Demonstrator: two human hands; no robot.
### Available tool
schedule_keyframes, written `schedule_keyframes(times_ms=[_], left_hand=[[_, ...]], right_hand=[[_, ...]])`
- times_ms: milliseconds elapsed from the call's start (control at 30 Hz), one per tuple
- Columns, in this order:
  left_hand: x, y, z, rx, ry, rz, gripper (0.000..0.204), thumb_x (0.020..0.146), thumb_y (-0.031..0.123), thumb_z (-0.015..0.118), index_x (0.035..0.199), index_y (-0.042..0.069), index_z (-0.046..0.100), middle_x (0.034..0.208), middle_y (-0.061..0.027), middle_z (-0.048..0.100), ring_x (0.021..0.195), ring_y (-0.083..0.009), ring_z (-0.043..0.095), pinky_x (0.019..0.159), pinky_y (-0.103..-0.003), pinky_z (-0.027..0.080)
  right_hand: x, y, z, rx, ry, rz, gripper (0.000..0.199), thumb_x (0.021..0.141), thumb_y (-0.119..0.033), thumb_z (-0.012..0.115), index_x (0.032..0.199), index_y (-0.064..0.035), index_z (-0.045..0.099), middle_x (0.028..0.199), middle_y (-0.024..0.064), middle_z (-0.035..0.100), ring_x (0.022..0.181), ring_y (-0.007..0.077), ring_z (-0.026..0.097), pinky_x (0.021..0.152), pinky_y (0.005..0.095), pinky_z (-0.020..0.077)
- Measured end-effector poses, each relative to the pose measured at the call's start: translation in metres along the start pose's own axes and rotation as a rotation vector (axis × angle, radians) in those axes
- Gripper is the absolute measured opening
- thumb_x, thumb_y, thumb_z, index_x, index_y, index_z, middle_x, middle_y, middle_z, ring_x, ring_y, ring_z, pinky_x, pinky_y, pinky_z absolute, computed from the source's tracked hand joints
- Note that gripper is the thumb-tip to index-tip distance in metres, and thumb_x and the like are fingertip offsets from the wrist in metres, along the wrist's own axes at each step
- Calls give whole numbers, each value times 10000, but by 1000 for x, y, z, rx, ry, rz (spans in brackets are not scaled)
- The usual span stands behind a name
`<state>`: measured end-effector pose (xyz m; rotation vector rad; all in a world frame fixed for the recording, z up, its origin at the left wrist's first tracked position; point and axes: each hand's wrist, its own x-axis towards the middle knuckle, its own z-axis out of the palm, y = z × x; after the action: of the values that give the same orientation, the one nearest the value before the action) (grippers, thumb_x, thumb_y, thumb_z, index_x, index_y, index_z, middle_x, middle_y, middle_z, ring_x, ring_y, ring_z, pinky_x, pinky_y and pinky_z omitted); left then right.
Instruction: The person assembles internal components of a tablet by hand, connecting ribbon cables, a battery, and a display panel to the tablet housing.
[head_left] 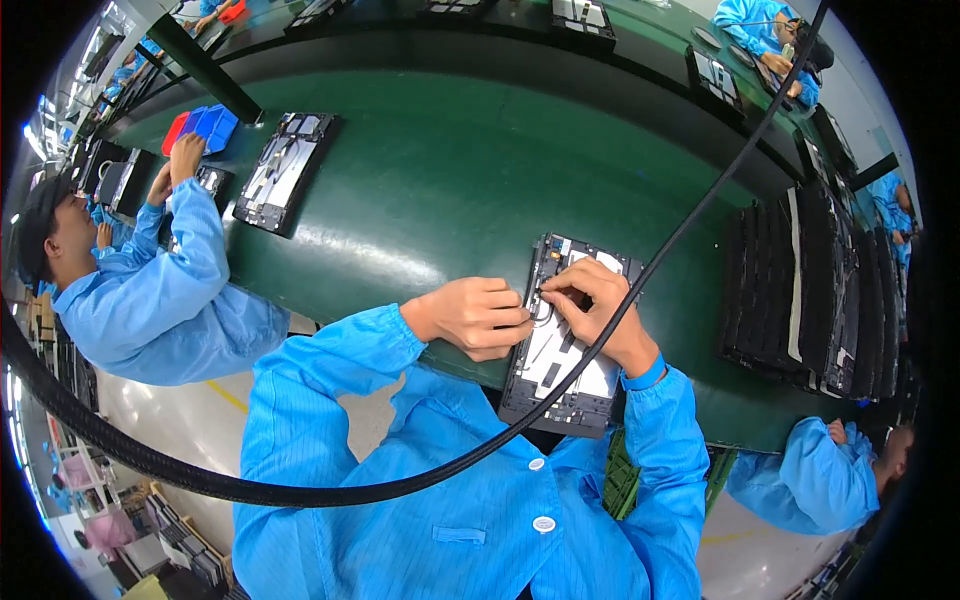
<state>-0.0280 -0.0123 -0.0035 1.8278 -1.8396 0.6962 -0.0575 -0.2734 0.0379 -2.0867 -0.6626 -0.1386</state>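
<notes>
An opened flat electronic device [548, 372], black-framed with silver-white panels inside, lies on the green table in front of me. Over its left edge my left hand [478, 318] is closed, fingers curled, and what the fingertips hold is hidden. My right hand [598, 308] reaches across the device from the right. Its thumb and forefinger are pinched at the upper left part of the inside, on something too small to name. Between the two hands a short thin black wire [543, 320] curves over the device.
A thick black cable [300, 494] arcs across the view in front of me. Another opened device [285, 172] lies at the back left, near a co-worker [150, 260] and blue bins [210, 127]. Black device shells [770, 285] stand stacked at right. Behind runs a dark raised rail [480, 50].
</notes>
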Motion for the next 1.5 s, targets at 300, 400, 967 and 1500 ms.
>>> schedule_keyframes(times_ms=[300, 400, 967, 1500], left_hand=[[4, -3, 1, -52, -1, -20, 326, 770, 213, 792, 1042, 33, 792, 1004, -67, 761, 802, -207, 679, 685, -337, 526], [4, -7, 3, -91, -7, -13, 317, 777, 215, 792, 1038, 36, 789, 1003, -68, 759, 803, -207, 682, 682, -338, 528], [13, -11, 0, -104, -9, -65, 312, 696, 148, 785, 988, 35, 783, 1004, -84, 766, 840, -249, 728, 699, -363, 595], [24, -44, 2, -179, -16, 44, 301, 725, 142, 781, 988, 10, 713, 953, -101, 677, 839, -280, 691, 733, -392, 603]], right_hand=[[8, 0, -5, 22, -26, -5, 122, 867, -6, 847, 986, -8, 819, 867, 123, 724, 744, 243, 683, 672, 359, 538], [17, 2, -2, 51, -33, 10, 120, 871, -9, 854, 987, -12, 824, 864, 114, 724, 736, 224, 683, 663, 346, 529], [13, 19, 4, 230, 28, 135, 194, 865, -58, 899, 1050, -36, 846, 868, 71, 771, 736, 138, 689, 667, 299, 518], [14, 19, -1, 355, 10, 321, 453, 911, -36, 853, 1352, 14, 761, 911, 82, 837, 861, 93, 731, 827, 282, 586]])
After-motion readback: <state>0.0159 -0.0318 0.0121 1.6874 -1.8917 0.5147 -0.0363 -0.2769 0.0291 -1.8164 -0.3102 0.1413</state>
